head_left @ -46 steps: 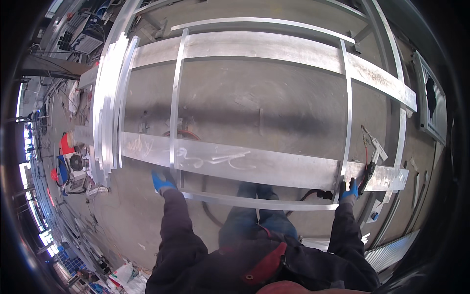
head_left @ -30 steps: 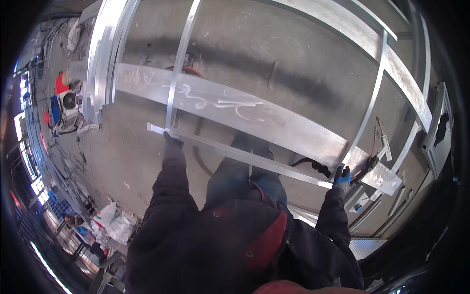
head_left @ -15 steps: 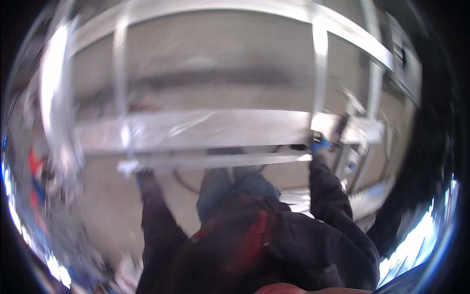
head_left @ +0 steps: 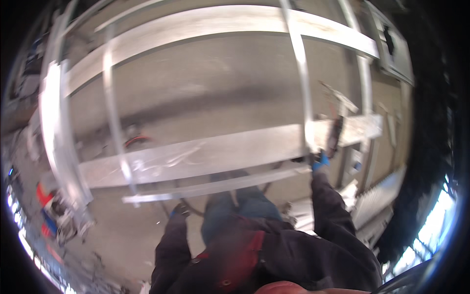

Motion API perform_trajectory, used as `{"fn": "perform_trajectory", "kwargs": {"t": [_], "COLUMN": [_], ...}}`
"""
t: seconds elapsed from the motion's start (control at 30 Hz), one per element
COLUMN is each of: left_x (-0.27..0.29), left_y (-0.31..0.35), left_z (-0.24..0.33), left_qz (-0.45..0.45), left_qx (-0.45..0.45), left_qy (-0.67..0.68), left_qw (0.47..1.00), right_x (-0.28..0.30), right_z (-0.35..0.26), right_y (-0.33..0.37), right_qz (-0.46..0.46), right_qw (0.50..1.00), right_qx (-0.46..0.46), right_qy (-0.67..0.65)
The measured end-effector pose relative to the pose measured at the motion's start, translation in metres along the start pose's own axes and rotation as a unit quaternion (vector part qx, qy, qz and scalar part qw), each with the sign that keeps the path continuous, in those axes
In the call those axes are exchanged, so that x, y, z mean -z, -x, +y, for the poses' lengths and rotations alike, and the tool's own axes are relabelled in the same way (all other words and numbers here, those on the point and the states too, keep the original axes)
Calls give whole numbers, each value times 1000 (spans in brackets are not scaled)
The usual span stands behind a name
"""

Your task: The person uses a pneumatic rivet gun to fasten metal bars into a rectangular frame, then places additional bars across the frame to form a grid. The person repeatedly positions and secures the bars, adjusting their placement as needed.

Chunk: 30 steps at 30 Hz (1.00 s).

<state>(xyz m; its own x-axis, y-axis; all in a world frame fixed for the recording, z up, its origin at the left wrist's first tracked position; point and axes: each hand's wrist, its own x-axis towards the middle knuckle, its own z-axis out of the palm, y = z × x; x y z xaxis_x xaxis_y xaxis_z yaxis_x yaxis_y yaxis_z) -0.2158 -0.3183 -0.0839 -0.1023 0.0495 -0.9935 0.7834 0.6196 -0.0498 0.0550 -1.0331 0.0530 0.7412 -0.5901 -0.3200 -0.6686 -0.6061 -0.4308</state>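
A long, thin metal bar (head_left: 220,185) runs crosswise in front of my legs. My left hand (head_left: 180,211), in a dark and blue glove, is off the bar, just on my side of it. Its fingers are too blurred to read. My right hand (head_left: 320,159), in a blue and black glove, is closed at the bar's right end, where the near end of a crosspiece (head_left: 302,73) comes down. Blur hides exactly how the fingers wrap it. Just beyond lies a wide flat metal beam (head_left: 205,151), with a dark-handled tool (head_left: 336,131) on its right part.
A second wide beam (head_left: 205,22) lies farther off, and a left crosspiece (head_left: 111,98) spans both beams. Bright metal profiles (head_left: 54,112) stand at the left. Red and blue items (head_left: 49,210) lie on the floor there. A corrugated pale piece (head_left: 379,196) is at the right.
My left hand has come off the bar's left end and moved right and toward me. My right hand stays at the right end. The view has tilted, so the beams appear slanted.
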Motion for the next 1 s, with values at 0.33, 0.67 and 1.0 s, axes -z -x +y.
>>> {"fn": "perform_trajectory", "kwargs": {"t": [0.33,0.67,1.0], "left_x": [1,-64,-100], "left_y": [39,170,127], "left_z": [-6,219,347], "left_qz": [41,164,95], "left_qx": [-107,-591,-476], "left_qy": [-175,27,200], "left_qw": [978,789,851], "right_x": [-17,-37,-32], "right_z": [2,-35,-59], "right_y": [-4,-17,-29], "right_qz": [46,56,67], "right_qw": [995,988,975], "right_qx": [77,140,200], "right_qy": [30,-12,67]}}
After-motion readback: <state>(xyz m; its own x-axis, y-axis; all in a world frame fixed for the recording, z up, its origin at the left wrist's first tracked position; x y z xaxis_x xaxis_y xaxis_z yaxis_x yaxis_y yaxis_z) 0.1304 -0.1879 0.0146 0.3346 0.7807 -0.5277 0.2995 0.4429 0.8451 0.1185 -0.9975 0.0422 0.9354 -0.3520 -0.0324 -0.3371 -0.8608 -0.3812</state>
